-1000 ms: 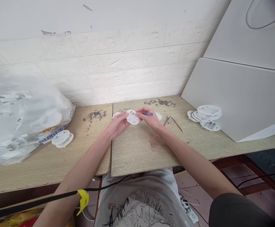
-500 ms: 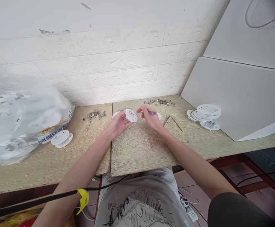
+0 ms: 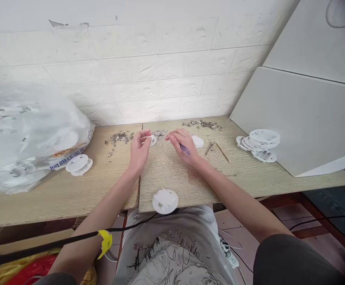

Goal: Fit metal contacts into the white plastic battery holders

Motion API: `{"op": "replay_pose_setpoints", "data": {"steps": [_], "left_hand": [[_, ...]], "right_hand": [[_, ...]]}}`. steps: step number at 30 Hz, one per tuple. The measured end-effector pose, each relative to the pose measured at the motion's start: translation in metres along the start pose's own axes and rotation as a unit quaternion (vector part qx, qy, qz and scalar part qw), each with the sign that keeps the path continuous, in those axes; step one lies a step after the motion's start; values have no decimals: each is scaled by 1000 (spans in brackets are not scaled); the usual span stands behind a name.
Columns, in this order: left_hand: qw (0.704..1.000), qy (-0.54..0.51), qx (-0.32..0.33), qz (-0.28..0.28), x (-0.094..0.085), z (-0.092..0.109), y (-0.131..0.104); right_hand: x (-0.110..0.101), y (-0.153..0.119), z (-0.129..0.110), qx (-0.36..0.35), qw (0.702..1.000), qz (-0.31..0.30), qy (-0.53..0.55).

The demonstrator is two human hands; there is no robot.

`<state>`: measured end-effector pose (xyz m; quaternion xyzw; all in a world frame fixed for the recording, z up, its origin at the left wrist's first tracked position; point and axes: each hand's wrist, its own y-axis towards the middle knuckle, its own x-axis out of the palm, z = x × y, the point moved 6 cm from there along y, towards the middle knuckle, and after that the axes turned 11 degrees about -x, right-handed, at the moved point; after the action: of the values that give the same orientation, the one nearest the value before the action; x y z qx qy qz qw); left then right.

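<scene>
My left hand (image 3: 139, 152) has its thumb and fingers closed on the left edge of a round white plastic disc (image 3: 153, 140) on the wooden table. My right hand (image 3: 182, 143) hovers beside a heap of small metal pieces (image 3: 160, 135), fingers pointing left. A slim purple tool (image 3: 184, 149) is tucked in its grip; its tip is hidden. Behind this hand lies another white disc (image 3: 198, 141). At the table's front edge rests a white disc (image 3: 165, 201) with a smaller white part on top.
More metal pieces lie in heaps at the left (image 3: 121, 137) and back right (image 3: 203, 124). Tweezers (image 3: 210, 147) and a thin stick (image 3: 222, 152) lie right. White discs are stacked at far right (image 3: 264, 136) and left (image 3: 79, 164), beside a bulging plastic bag (image 3: 33, 130).
The disc my left hand held up has left it, and one now lies at the front edge. My left hand has moved back to another disc. My right hand stays near the metal pieces.
</scene>
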<state>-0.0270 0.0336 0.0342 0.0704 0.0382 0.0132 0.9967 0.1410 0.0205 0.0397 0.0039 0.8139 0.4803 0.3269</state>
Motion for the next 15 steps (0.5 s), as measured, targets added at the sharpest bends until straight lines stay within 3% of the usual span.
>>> {"op": "replay_pose_setpoints", "data": {"steps": [1,2,3,4,6,7,10,11,13,14,15], "left_hand": [[995,50,71,-56,0,14,-21],[972,118,129,-156,6,22,-48],[928,200,178,-260,15,22,-78],[874,278,220,-331,20,17,-107],[778,376,325,-383,25,2,-156],[743,413,359,-384,27,-9,-172],[725,453,408,-319,29,-37,-191],[721,443,419,-329,29,-47,-195],[709,396,414,-412,28,-71,-202],[714,385,363,-459,27,-88,-200],[743,382,280,-473,24,-107,-192]], "right_hand": [[1,0,0,-9,1000,-1,-1],[2,0,1,-12,1000,0,-1],[3,0,3,-12,1000,-1,1],[5,0,5,-11,1000,-1,5],[6,0,9,-5,1000,5,9],[6,0,10,-3,1000,9,9],[4,0,11,1,1000,15,8],[4,0,11,3,1000,13,7],[3,0,10,10,1000,5,4],[3,1,9,11,1000,1,2],[3,1,9,10,1000,-2,1]]}}
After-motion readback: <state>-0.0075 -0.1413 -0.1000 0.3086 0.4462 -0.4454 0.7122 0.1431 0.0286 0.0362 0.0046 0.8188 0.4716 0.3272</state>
